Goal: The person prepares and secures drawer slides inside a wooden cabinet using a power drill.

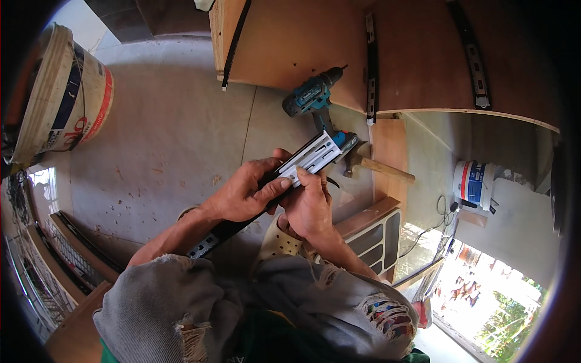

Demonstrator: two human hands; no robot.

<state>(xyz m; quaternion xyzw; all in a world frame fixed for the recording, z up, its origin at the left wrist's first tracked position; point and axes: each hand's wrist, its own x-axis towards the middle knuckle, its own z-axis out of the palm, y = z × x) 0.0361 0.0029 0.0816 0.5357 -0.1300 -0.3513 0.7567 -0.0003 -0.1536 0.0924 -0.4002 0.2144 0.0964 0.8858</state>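
A drawer slide [315, 153], black with a silvery slotted metal end, lies diagonally across my two hands above my lap. My left hand [247, 189] is closed round its middle, thumb on top. Closer to the silvery end, my right hand [310, 209] grips it from the right side, its thumb pressed on the metal. The slide's lower end reaches down toward my left knee. Just beyond the silvery end is a teal and black cordless drill [311, 97], partly covered by the slide. Right of the drill, a hammer [384, 169] with a wooden handle lies on the floor.
Wooden cabinet panels [302, 36] stand ahead, with other drawer slides [371, 72] along them. A large bucket [85, 103] is at the left, a smaller bucket [474, 183] at the right. A framed panel [378, 242] rests beside my right forearm. Cables [445, 212] trail along the right.
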